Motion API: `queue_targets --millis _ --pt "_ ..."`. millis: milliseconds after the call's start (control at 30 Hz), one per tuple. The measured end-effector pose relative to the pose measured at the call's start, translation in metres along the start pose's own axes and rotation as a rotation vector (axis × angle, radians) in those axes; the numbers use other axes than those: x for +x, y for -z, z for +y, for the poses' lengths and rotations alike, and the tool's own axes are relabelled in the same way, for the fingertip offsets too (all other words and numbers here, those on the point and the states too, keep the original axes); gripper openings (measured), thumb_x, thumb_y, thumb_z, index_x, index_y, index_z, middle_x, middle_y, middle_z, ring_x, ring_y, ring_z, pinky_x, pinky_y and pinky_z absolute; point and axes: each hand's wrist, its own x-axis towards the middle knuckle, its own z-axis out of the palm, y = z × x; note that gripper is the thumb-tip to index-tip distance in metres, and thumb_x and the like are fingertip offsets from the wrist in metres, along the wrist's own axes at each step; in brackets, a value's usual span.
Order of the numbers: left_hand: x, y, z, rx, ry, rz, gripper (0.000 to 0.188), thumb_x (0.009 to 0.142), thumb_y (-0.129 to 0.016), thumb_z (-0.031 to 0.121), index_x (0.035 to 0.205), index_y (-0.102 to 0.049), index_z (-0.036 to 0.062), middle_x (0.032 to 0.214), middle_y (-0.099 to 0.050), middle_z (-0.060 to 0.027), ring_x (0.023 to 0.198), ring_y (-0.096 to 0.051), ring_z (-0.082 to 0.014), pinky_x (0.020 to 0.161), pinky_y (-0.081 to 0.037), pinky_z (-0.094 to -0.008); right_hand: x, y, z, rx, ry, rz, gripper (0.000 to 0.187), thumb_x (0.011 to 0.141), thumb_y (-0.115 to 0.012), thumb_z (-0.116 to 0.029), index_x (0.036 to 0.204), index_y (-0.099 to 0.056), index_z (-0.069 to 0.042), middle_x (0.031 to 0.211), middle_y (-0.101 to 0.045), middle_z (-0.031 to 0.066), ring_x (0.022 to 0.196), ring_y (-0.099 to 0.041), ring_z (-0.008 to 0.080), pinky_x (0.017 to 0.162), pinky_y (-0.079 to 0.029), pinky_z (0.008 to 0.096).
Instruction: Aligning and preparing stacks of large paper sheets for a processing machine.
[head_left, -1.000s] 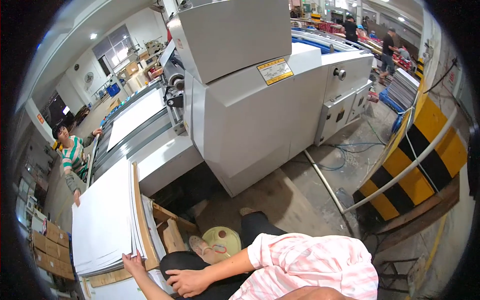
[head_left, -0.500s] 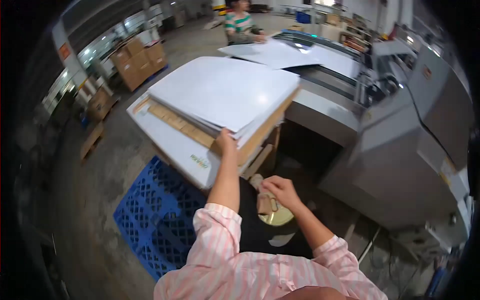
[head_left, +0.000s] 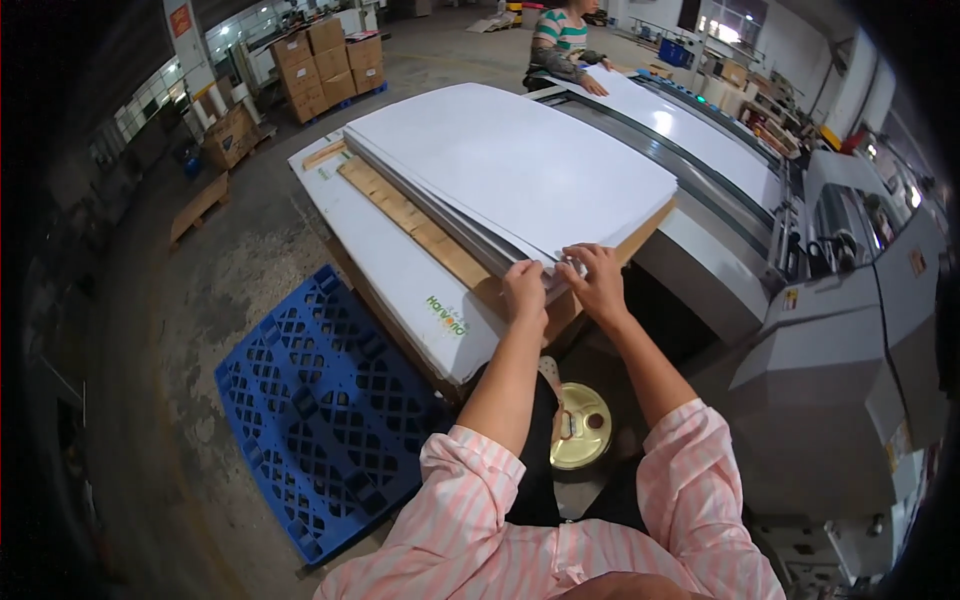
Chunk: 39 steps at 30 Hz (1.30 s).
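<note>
A stack of large white sheets [head_left: 510,160] lies with its near corner in front of me. My left hand [head_left: 525,292] is closed at that corner, its fingers pinching the sheet edges. Just to its right, my right hand [head_left: 598,285] reaches over the same corner with bent fingers apart, fingertips touching or very close to the sheets. The upper sheets fan slightly apart along the left edge. Beneath the stack are a wooden strip [head_left: 415,222] and a white-topped pack [head_left: 400,275] with green and orange print.
A blue plastic pallet [head_left: 320,410] lies on the floor at left. A pale yellow round-lidded drum [head_left: 583,428] stands below my hands. A large grey machine [head_left: 830,370] occupies the right. Beyond it, a co-worker [head_left: 565,45] handles a white sheet [head_left: 660,110]. Cartons [head_left: 325,65] stand far left.
My right hand has moved up from beside a brown object above the drum to the stack's corner. My left hand stays at that corner. The co-worker's sheet now lies flatter on the machine.
</note>
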Motion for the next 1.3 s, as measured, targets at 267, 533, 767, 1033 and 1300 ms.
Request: queue_targets --millis 267,533,767,1033,1300 --pt "-0.018 -0.004 0.024 0.037 -0.006 -0.017 0.021 0.079 -0.06 0.017 0.092 -0.061 0.0 0.081 -0.057 -0.006 0.075 -0.052 -0.0147 0.064 -0.043 -0.027 0.033 -0.006 -0.004 -0.167 -0.007 -0.131 0.019 0.078 -0.057 -0.024 0.089 -0.069 -0.013 0.092 -0.063 0.0061 0.09 -0.052 0.0279 0.078 -0.038 0.04" --pt "-0.017 -0.006 0.03 -0.17 -0.062 0.027 0.045 0.09 -0.043 0.037 0.121 -0.045 0.0044 0.113 -0.05 -0.0101 0.095 -0.051 -0.021 0.083 -0.041 -0.0318 0.044 -0.003 -0.01 -0.331 0.084 -0.278 0.013 0.073 -0.058 -0.014 0.082 -0.068 -0.012 0.082 -0.064 0.0043 0.082 -0.055 0.0262 0.071 -0.042 0.0377" --pt "-0.025 -0.005 0.041 -0.447 0.188 0.085 0.043 0.092 -0.036 0.041 0.114 -0.042 0.0042 0.1 -0.054 -0.011 0.087 -0.058 -0.02 0.07 -0.051 -0.032 0.049 0.008 -0.037 -0.161 0.034 -0.447 0.024 0.076 -0.063 -0.029 0.086 -0.067 -0.008 0.084 -0.063 0.0089 0.081 -0.056 0.0278 0.071 -0.045 0.0363" --pt "-0.013 0.005 0.024 -0.459 0.176 -0.078 0.019 0.087 -0.045 0.02 0.089 -0.052 0.0018 0.087 -0.057 -0.0081 0.079 -0.06 -0.0183 0.066 -0.053 -0.0298 0.06 0.009 -0.032 0.01 -0.213 -0.585 0.032 0.074 -0.062 -0.037 0.082 -0.069 -0.006 0.073 -0.065 0.0142 0.069 -0.063 0.0286 0.065 -0.049 0.0349" --pt "-0.018 0.0 0.029 -0.323 0.067 -0.114 0.02 0.082 -0.05 0.006 0.101 -0.05 -0.0013 0.092 -0.055 -0.0104 0.08 -0.058 -0.0193 0.07 -0.052 -0.0326 0.072 0.004 -0.011 0.107 -0.271 -0.648 0.035 0.072 -0.063 -0.037 0.085 -0.069 -0.005 0.074 -0.065 0.0158 0.07 -0.063 0.0291 0.065 -0.049 0.0346"
